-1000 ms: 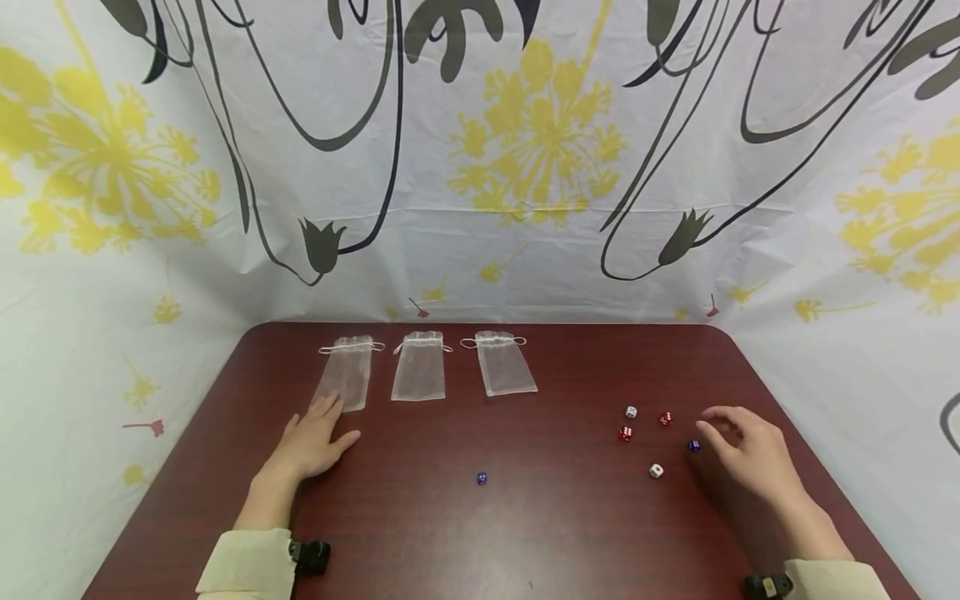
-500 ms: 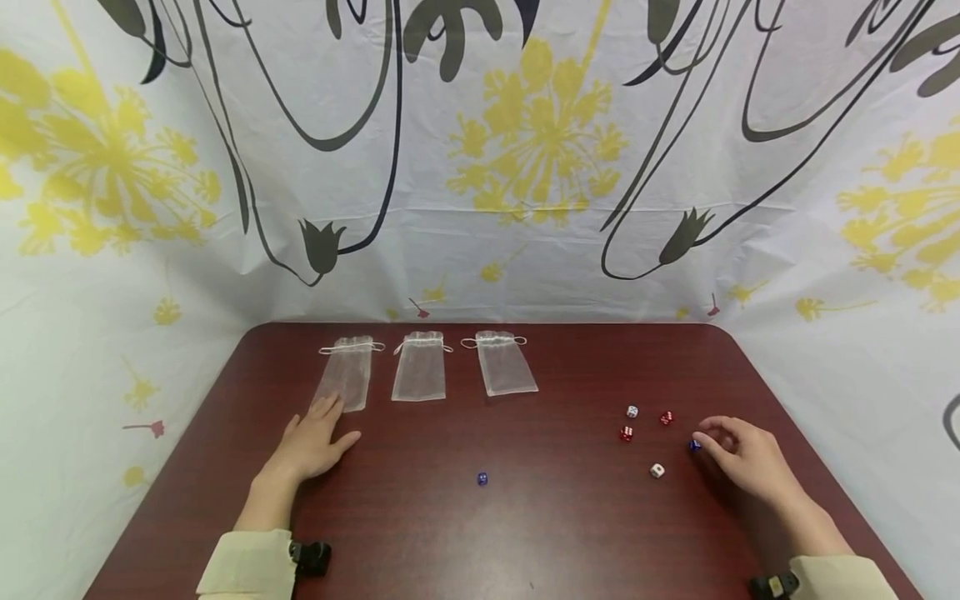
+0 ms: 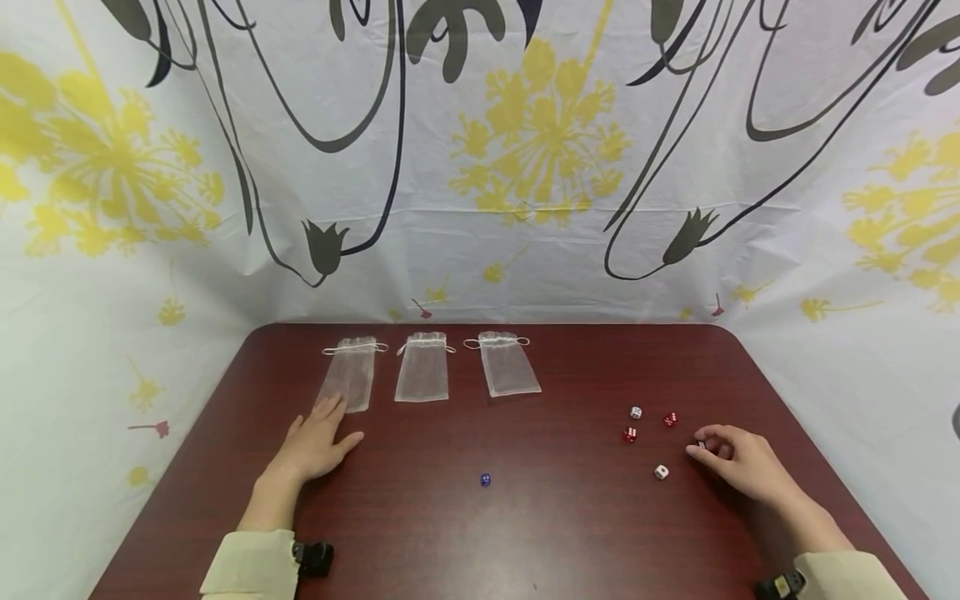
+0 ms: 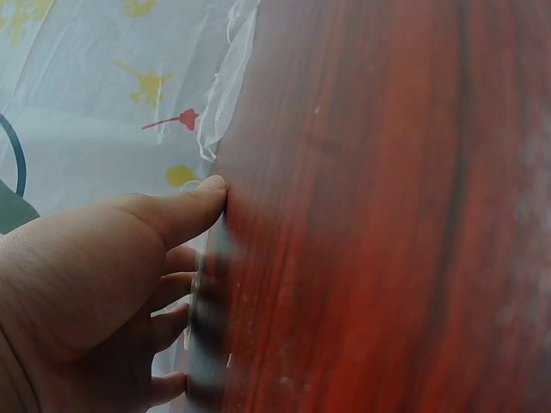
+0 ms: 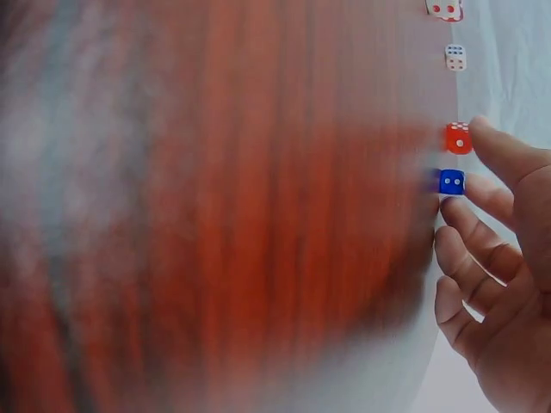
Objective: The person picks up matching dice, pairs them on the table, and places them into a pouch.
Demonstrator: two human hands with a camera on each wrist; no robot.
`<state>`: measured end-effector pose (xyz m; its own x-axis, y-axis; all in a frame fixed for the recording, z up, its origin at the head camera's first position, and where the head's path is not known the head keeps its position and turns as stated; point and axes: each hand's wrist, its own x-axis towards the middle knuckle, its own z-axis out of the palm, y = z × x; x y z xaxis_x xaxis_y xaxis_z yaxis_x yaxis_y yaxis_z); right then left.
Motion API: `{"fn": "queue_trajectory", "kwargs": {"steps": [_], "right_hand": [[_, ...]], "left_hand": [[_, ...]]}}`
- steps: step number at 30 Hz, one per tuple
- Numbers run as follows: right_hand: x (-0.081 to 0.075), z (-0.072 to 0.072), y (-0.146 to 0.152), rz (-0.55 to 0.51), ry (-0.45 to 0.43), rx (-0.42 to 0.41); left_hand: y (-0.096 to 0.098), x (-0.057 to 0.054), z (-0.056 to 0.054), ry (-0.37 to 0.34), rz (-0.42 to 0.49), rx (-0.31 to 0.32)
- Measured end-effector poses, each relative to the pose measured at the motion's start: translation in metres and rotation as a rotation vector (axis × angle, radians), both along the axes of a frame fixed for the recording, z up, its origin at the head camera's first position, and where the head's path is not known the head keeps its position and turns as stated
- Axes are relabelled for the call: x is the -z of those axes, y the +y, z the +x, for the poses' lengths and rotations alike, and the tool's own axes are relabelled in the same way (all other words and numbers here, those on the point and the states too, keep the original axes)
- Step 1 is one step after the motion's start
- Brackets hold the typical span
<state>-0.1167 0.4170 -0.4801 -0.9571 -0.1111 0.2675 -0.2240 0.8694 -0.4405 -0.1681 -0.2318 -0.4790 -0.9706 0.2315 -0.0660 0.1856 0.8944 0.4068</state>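
A small blue die (image 3: 702, 444) sits on the table at the right, between the thumb and index finger of my right hand (image 3: 738, 462). In the right wrist view, the index fingertip is right at that blue die (image 5: 452, 182), while the thumb stands apart from it. My left hand (image 3: 311, 446) lies flat with fingers spread, its fingertips resting on the lower end of the leftmost sheer white drawstring pouch (image 3: 351, 371). In the left wrist view, the left thumb (image 4: 194, 211) extends over the dark red wood.
Two more pouches, a middle one (image 3: 422, 371) and a right one (image 3: 510, 367), lie along the back. Left of my right hand are a red die (image 3: 670, 419), another red die (image 3: 630, 434), a white die (image 3: 636, 412) and a nearer white die (image 3: 662, 472). A blue die (image 3: 485, 480) lies mid-table.
My right hand has lowered slightly toward the blue die, its thumb and index finger coming around it. The left hand stays on the pouch.
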Motion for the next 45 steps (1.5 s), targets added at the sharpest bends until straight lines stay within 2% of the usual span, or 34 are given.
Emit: {"fn": "queue_trajectory", "kwargs": {"steps": [9, 17, 22, 34, 38, 45], "right_hand": [[0.005, 0.000, 0.003, 0.062, 0.071, -0.053], [0.002, 0.001, 0.007, 0.063, 0.144, -0.066], [-0.009, -0.001, 0.007, 0.062, 0.220, -0.081], [-0.058, -0.007, -0.013, 0.044, 0.282, -0.127], [-0.064, -0.008, -0.022, 0.037, 0.291, -0.164], [-0.062, -0.011, -0.046, 0.027, 0.286, -0.237]], "left_hand": [[0.002, -0.001, 0.001, -0.006, -0.002, -0.002], [0.002, 0.000, 0.001, 0.001, 0.002, -0.002], [0.002, 0.002, 0.003, -0.008, -0.004, -0.002], [0.003, -0.001, 0.005, -0.004, -0.003, -0.007], [0.003, -0.001, 0.005, -0.004, -0.005, -0.009], [0.003, 0.000, 0.004, -0.007, 0.000, -0.010]]}}
